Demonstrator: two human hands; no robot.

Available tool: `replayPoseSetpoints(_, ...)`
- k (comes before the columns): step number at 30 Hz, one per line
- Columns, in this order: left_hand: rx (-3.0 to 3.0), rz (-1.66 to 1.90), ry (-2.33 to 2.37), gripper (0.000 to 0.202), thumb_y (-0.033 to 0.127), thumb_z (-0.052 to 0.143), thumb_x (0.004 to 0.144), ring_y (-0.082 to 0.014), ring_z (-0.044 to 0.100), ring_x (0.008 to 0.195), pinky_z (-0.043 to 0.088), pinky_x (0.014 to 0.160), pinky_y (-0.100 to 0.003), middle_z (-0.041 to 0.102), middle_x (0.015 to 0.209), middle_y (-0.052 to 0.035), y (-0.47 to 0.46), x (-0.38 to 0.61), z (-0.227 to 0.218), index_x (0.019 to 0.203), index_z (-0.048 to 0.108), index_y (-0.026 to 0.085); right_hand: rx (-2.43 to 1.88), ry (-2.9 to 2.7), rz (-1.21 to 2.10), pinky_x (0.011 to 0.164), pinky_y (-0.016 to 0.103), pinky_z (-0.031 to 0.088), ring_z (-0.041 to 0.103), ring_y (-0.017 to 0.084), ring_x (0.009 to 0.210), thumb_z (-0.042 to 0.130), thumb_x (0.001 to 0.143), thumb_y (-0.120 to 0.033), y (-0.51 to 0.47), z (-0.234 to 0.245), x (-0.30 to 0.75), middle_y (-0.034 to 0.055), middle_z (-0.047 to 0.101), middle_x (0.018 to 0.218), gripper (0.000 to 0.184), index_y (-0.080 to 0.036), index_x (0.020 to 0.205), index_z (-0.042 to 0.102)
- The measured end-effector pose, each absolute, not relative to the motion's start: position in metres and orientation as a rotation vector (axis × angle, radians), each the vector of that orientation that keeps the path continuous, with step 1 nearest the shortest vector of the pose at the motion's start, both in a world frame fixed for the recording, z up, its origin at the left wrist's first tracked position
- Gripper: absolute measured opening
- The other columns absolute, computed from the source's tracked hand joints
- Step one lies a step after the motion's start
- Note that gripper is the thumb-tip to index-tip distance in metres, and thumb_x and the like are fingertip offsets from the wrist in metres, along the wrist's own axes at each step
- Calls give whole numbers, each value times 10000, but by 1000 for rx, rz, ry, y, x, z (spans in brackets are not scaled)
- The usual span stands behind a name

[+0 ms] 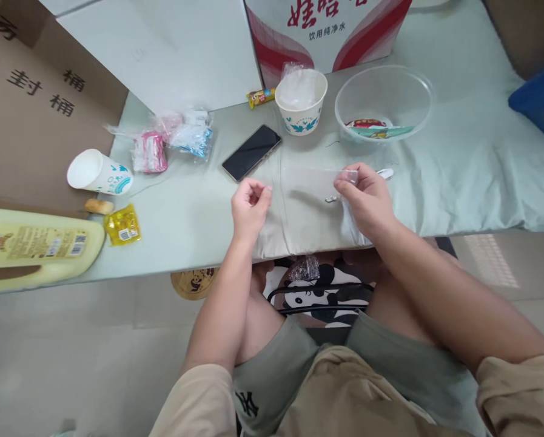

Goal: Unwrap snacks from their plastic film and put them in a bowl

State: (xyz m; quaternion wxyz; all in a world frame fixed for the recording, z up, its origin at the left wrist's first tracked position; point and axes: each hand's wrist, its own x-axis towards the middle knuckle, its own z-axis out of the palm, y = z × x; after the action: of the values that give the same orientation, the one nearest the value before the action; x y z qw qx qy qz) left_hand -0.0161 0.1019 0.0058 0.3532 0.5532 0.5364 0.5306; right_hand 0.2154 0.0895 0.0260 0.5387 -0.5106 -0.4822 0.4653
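Observation:
My left hand hovers over the table's front edge with its fingers curled in a pinch on the left edge of a thin clear plastic wrapper. My right hand pinches the wrapper's right end between thumb and fingers. The wrapper stretches flat between the two hands, just above the pale green tablecloth. A small white plastic spoon lies just beyond my right hand.
A black phone, a paper cup stuffed with plastic and a clear bowl stand behind the hands. Left lie snack packets, a tipped paper cup, a yellow packet and a yellow bottle. A panda bag sits below.

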Motion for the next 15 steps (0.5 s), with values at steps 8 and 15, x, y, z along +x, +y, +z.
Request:
replayPoseSetpoints(8, 1502, 1002, 985, 839, 767, 725, 744, -283, 602, 1312, 516, 1052, -400, 597, 1438, -156, 92, 11, 2, 1361, 532, 232, -977, -1525, 1248, 651, 303, 396, 431, 143, 680, 602, 895, -669, 79, 25, 200, -16, 468, 726, 455, -231, 827, 498)
replayPoseSetpoints(15, 1339, 1095, 1004, 535, 691, 705, 822, -155, 663, 829, 533, 768, -284, 722, 917, -46, 92, 6, 14, 989, 712, 182, -1197, -1350, 941, 599, 281, 458, 576, 144, 744, 714, 837, -631, 75, 23, 186, 28, 619, 930, 433, -243, 984, 592)
